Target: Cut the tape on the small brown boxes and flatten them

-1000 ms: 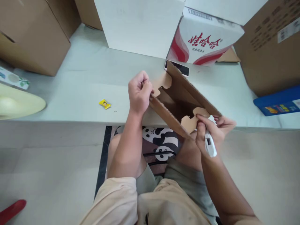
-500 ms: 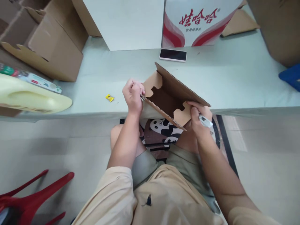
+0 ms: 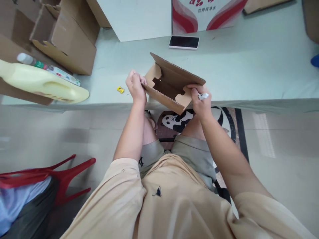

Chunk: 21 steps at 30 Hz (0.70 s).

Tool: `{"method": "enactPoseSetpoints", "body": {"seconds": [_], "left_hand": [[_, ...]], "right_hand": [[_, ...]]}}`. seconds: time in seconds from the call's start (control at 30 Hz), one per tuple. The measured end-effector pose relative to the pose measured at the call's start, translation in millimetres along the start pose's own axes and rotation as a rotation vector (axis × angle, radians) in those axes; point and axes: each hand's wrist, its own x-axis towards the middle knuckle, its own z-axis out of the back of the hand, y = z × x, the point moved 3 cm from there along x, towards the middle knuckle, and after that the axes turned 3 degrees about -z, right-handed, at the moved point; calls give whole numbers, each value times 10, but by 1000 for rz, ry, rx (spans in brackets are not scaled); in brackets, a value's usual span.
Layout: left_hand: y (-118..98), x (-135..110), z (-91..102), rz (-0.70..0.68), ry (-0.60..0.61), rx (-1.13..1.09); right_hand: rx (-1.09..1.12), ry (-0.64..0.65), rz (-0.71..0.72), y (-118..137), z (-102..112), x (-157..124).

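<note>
A small brown cardboard box (image 3: 164,99) is held tilted at the front edge of the table, its flaps standing up and its dark inside showing. My left hand (image 3: 136,87) is closed on the box's left corner. At the other end, my right hand (image 3: 203,103) grips the right side, fingers along the flap. A small white object (image 3: 203,96), its kind unclear, is tucked in that same hand. Beyond the box, a phone (image 3: 184,42) lies face up on the table.
A pale yellow jug (image 3: 50,81) and a bottle (image 3: 26,59) lie at the left, beside open cartons (image 3: 74,39). A white and red carton (image 3: 209,16) stands at the back. A yellow wrapped sweet (image 3: 120,89) lies left of my hands. A red chair (image 3: 64,176) is at lower left.
The view has shifted, so the table and cartons sit differently in it. Both hands still hold the box, which is now tilted a little differently, with more of its front panel showing.
</note>
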Motion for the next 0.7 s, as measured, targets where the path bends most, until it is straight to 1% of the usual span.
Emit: {"method": "enactPoseSetpoints", "body": {"seconds": [0.13,0.23,0.3,0.43,0.57,0.7], "left_hand": [[-32,-78,64,-17,20,19],[-11,-91,101,-27,25,37],[17,-79,114,-27,11,48],[56,-42,98,-56,36,77],[21,-32,78,-88,25,139],[-21,-26,51,-81,24,179]], "right_hand": [[9,48,-41,-29,6,59],[13,52,-41,-23,5,64],[18,42,-46,-23,-9,59],[28,5,-76,-46,-56,56],[34,-23,-93,-62,-66,70],[48,-56,-114,-77,-73,113]]}}
